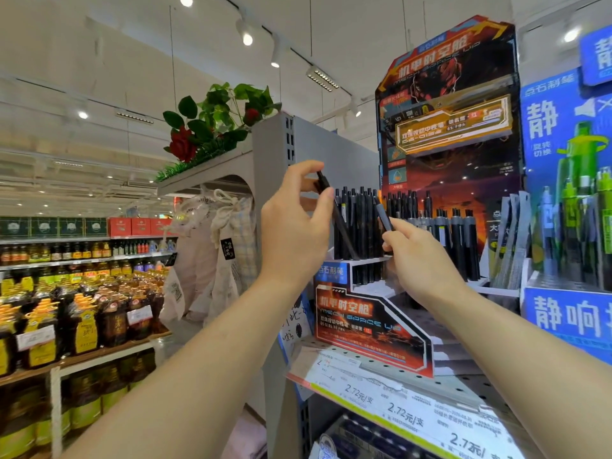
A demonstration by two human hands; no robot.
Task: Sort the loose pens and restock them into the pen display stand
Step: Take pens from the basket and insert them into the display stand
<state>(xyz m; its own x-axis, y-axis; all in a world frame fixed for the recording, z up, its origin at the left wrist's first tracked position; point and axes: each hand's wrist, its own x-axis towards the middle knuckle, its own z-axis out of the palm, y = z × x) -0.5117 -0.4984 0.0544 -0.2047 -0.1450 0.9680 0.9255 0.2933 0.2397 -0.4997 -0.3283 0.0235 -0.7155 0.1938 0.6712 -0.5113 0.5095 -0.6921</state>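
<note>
Pen display stand: tall cardboard pen display stand [450, 94], black, red-orange print.
Pens: slim plastic pens [359, 223], black.
Three o'clock: cardboard sign [549, 134], blue, white lettering.

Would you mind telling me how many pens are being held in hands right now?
2. The left hand pinches a black pen leaning into the display stand; the right hand holds a grey-topped pen above the front row. None seems hidden.

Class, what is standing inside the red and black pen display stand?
The stand holds upright black pens at the left and grey-topped pens further right. Both hands and the stand's front wall hide the lower compartments.
</note>
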